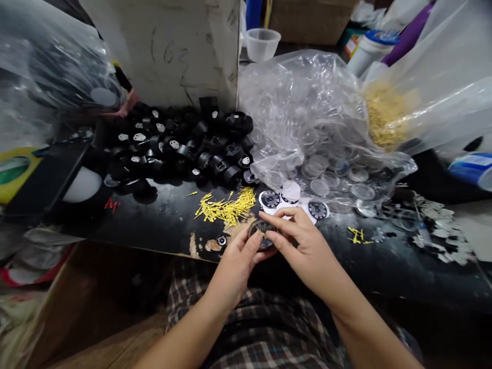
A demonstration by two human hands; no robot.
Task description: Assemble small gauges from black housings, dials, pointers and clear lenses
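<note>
At the table's front edge, a small round black gauge [257, 225] with a dial face sits between my two hands. My left hand [240, 253] is closed around its left side and underside, the thumb on the face. From the right, my right hand [298, 236] reaches over the gauge, its thumb and fingertips on the face and rim. A bit of yellow, like a pointer, shows near the thumbs; fingers hide most of the face. Just behind lie printed dial discs [270, 199], and to the left a pile of yellow pointers [226, 206].
Black round housings [184, 148] are heaped at the back left. A clear plastic bag [307, 113] of transparent discs lies back right. Few yellow pointers [358, 236] and whitish flat parts [442, 230] lie right; red pointers [111, 204] lie left. A plastic tub [263, 45] stands behind.
</note>
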